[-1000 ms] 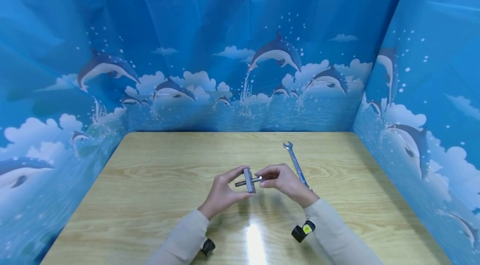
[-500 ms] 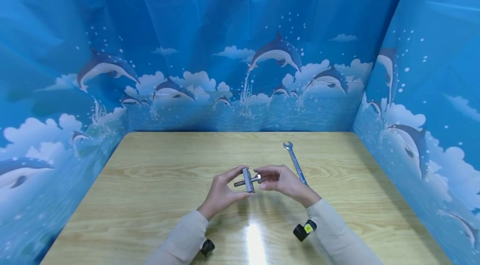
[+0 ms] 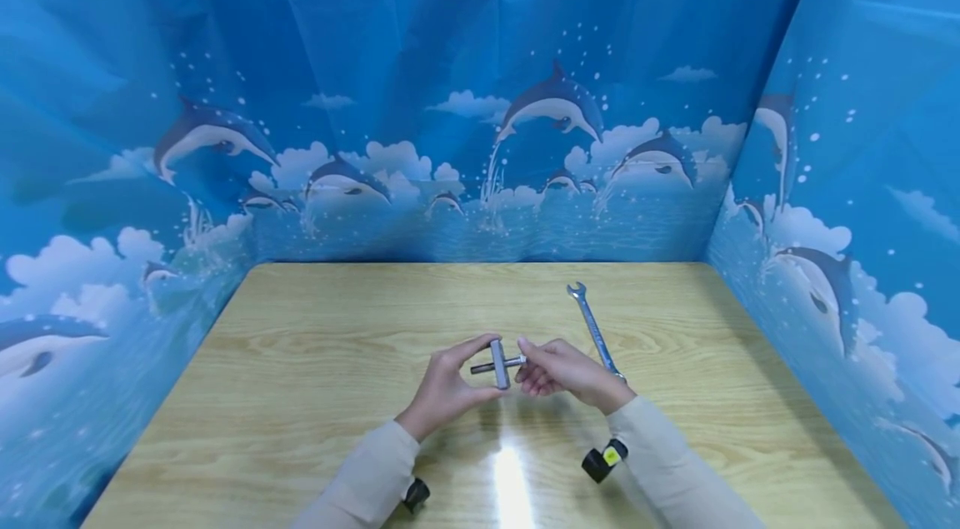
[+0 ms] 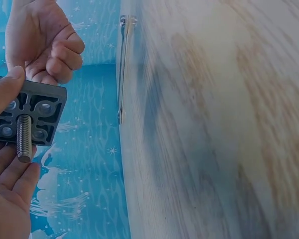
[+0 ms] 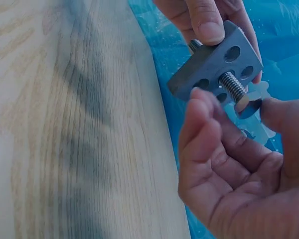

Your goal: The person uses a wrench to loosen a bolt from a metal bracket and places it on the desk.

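My left hand (image 3: 442, 389) grips a grey square block (image 5: 215, 57) by its edges, thumb on one side and fingers on the other. Several round holes show in its face. A hex bolt (image 5: 232, 85) runs through the block's middle, and its threaded end (image 4: 24, 142) sticks out on the far side. At the head end, my right hand (image 3: 566, 372) pinches the bolt head (image 5: 248, 104) between thumb and curled index finger. The other right fingers (image 4: 62, 62) are curled below. Both hands hold the work above the wooden table.
A combination wrench (image 3: 592, 329) lies on the wooden table (image 3: 337, 321), partly behind the right wrist. Blue curtains (image 3: 450, 96) printed with dolphins stand around the back and sides of the table.
My right fingers loosened around the bolt head half a second ago. Now they are curled in, with the thumb on top at the bolt head. The left hand has barely moved.
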{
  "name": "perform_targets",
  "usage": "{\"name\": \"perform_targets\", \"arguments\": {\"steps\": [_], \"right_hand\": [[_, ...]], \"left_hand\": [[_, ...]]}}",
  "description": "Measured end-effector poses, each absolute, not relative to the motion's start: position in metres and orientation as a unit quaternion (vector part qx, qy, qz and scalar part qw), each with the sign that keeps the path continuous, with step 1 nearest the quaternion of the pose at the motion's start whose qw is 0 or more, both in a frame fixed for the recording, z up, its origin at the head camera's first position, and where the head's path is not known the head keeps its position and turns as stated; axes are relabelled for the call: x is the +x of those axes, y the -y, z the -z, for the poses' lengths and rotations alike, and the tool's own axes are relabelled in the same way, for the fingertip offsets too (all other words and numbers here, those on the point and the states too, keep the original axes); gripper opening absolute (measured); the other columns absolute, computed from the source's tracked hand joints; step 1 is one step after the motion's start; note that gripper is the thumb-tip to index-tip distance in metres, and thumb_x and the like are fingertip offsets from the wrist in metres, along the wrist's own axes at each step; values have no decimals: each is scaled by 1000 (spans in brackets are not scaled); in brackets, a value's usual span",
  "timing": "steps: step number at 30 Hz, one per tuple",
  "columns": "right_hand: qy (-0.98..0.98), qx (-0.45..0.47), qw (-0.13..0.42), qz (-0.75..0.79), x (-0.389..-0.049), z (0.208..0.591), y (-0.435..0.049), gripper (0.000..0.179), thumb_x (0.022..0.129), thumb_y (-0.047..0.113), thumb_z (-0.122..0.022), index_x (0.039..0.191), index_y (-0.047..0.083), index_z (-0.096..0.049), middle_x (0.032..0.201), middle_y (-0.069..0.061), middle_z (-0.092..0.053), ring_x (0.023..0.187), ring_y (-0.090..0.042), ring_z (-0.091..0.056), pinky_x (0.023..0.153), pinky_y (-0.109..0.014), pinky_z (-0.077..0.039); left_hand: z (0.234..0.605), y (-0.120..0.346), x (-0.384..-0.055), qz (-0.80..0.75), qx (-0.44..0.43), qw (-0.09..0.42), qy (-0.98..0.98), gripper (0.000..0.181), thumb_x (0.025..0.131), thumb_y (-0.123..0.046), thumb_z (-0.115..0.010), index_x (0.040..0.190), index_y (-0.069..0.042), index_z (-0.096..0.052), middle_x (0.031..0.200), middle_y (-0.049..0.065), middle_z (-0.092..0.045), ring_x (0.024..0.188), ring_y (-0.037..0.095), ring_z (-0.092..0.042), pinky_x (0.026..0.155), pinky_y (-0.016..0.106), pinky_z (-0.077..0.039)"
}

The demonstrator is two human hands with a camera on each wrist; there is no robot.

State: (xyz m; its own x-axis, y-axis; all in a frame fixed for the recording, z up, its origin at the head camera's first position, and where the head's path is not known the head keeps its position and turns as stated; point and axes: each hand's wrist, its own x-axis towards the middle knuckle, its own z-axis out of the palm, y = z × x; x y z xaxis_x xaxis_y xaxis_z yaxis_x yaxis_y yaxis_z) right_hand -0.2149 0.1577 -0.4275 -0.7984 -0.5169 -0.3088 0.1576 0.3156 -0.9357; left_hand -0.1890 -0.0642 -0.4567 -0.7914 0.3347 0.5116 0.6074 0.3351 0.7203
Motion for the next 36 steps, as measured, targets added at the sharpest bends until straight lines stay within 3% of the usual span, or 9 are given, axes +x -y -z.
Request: {"name": "perform_targets", "arguments": {"steps": [6,13,16,22,30,33,36], "right_hand": [[-756,-109,292,576,-214,425,-155,54,96,45,-53,91,-7,-65,69,-1,-62,61,-10,-57,57,-21,-51],[-781,-123,246,561,-215,425,-158,33,91,27,-67,106,-3,-64,87,-7,-65,79,-19,-61,80,-40,-58],[-790,-127,221,557,-215,425,-158,28,88,17,-70,109,0,-64,95,-8,-65,87,-21,-61,84,-38,-56],[-795,-131,195,559,-213,424,-157,34,83,12,-74,113,0,-63,102,-8,-65,89,-19,-61,80,-32,-56],[-801,-136,168,559,-211,422,-155,33,80,8,-75,110,-1,-65,97,-10,-65,85,-20,-60,74,-30,-56],[-800,-149,164,557,-211,423,-155,33,81,8,-75,110,-2,-64,99,-13,-65,87,-22,-60,75,-30,-56],[-795,-176,179,552,-212,425,-156,38,84,8,-73,118,-2,-61,112,-17,-63,98,-28,-62,82,-33,-57]], "left_hand": [[459,64,-189,491,-296,145,806,73,62,-12,-89,129,-10,-59,126,10,-63,119,21,-59,103,32,-47],[460,65,-190,493,-294,145,806,73,62,-11,-89,129,-12,-59,125,9,-64,118,20,-59,103,33,-48],[460,65,-190,493,-291,143,807,74,62,-10,-89,129,-12,-59,126,8,-63,119,20,-59,103,33,-47],[459,65,-189,501,-280,132,808,74,63,-9,-89,130,-15,-58,127,6,-63,120,19,-58,103,34,-47],[459,65,-190,504,-279,132,807,73,64,-9,-88,130,-14,-58,127,7,-63,119,19,-58,103,36,-48],[460,65,-190,501,-279,132,808,73,64,-11,-88,131,-14,-58,127,6,-63,119,18,-58,103,35,-48],[459,65,-191,499,-281,130,809,73,65,-11,-88,131,-14,-58,127,8,-63,119,18,-58,103,36,-47]]}}
